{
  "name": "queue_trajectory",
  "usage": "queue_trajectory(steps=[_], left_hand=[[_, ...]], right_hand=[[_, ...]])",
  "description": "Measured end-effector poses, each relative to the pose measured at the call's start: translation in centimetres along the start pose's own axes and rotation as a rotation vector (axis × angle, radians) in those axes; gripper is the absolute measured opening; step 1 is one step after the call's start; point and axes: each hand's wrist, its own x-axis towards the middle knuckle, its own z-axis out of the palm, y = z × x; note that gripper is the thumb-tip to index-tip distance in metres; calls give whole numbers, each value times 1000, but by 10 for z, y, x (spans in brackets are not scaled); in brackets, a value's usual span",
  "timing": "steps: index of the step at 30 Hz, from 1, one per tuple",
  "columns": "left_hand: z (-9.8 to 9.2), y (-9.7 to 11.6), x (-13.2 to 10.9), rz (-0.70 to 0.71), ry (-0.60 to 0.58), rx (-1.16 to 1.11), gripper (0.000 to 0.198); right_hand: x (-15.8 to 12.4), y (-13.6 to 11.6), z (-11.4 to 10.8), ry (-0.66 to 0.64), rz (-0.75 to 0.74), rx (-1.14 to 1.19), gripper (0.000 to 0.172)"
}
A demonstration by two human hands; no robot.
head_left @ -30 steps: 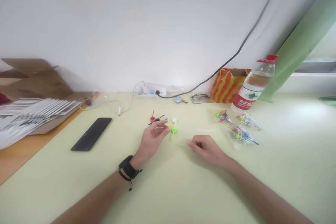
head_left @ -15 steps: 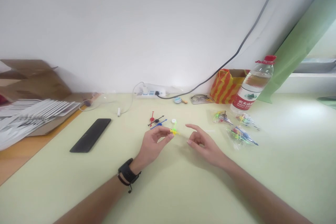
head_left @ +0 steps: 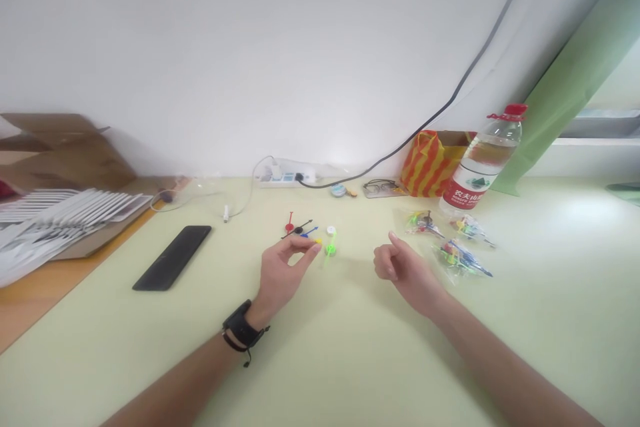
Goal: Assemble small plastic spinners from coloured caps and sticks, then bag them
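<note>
Left hand pinches small yellow plastic piece beside green spinner!

And here we are over the pale green tabletop (head_left: pixel 325 367): the left hand (head_left: pixel 285 270) has thumb and forefinger nearly closed, the small yellow plastic piece (head_left: pixel 319 241) caught at their tips. Just right of it sits the bright green plastic arrow spinner (head_left: pixel 331 251), with the white round plastic disc (head_left: pixel 331 230) on its far side. Beyond the fingers, a trio: the blue plastic arrow (head_left: pixel 310 232), the black plastic arrow (head_left: pixel 299 230) and the red plastic arrow (head_left: pixel 289 227).

Across to the right, the right hand (head_left: pixel 407 273) hangs back, fingers curled, thumb up and apart; whether anything lies inside that curl, I can't tell. Clear plastic bags of coloured parts (head_left: pixel 460 259) lie beyond it.

Doing this well, I'd judge, calls for a light pinch near the piece's edge, with the knuckles clear of the blue arrow and the green spinner so neither gets nudged.

Tricky viewing, though! Fingertips cover most of the yellow piece, so its shape is anyone's guess. The left hand masks the blue arrow's near end, the bagged parts tangle past counting, and both forearms run out of view.
</note>
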Motion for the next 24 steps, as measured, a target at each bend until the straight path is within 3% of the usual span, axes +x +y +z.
queue_trajectory(steps=[9, 15, 20, 24], left_hand=[[2, -3, -1, -49, -8, 71, 22], [2, -3, -2, -40, -2, 64, 22], [1, 0, -1, -15, 51, -13, 22], [1, -1, 3, -78, 23, -126, 27]], right_hand=[[2, -3, 1, 83, -27, -184, 65], [2, 1, -1, 66, -17, -131, 60], [1, 2, -2, 78, -16, -129, 55], [3, 3, -2, 115, -24, -270, 53]])
